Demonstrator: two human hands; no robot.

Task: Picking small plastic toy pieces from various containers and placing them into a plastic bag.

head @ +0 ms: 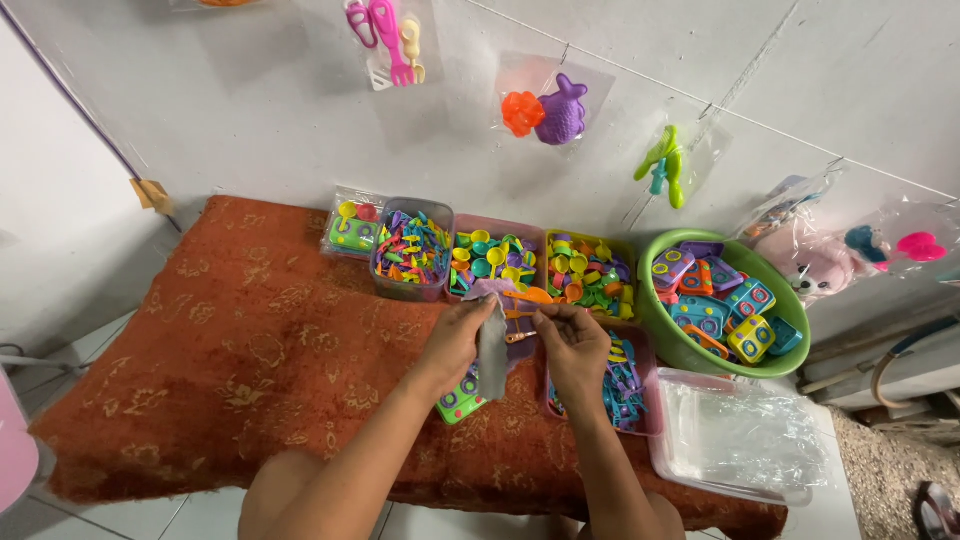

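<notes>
My left hand [458, 338] pinches the top of a small clear plastic bag [492, 350] that hangs down over the rug. My right hand [572, 340] is at the bag's mouth, fingers closed on a small orange toy piece [522, 318]. Beneath the hands lies a green square toy [458, 404]. A tub of blue and green toy pieces [625, 385] sits just right of my right hand. Behind the hands stand three tubs of small coloured plastic toys [411, 250], [490, 258], [587, 268].
A green bowl [672, 340] of square toy blocks stands at the right. A clear box of plastic bags [738, 438] lies at the front right. An orange patterned rug [250, 340] covers the low table. Bagged toys hang on the wall, such as an orange and purple pair [548, 110].
</notes>
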